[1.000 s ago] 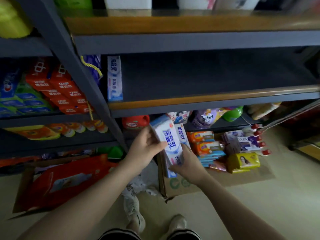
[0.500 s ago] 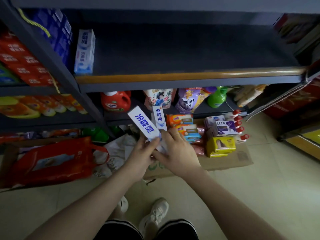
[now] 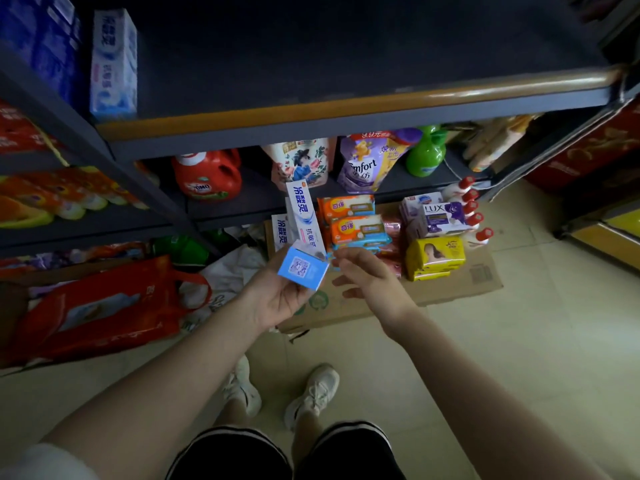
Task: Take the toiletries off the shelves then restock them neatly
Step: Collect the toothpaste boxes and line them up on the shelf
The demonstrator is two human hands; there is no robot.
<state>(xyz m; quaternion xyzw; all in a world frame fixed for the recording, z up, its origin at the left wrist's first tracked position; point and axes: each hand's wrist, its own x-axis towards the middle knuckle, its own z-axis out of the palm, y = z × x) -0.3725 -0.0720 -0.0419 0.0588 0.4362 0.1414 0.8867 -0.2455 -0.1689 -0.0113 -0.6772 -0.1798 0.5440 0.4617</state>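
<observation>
the left hand (image 3: 277,296) grips a blue-and-white toothpaste box (image 3: 304,266) at its lower end, fingers curled under it, its square blue end face toward the camera. the right hand (image 3: 367,277) hovers just at the box's 3 o'clock, fingers loosely spread, grasping nothing. more toothpaste boxes (image 3: 300,216) stand upright at 12 o'clock of the held one, on the cardboard (image 3: 450,289) on the floor. one toothpaste box (image 3: 112,64) stands on the dark shelf (image 3: 346,109) at 10 o'clock.
</observation>
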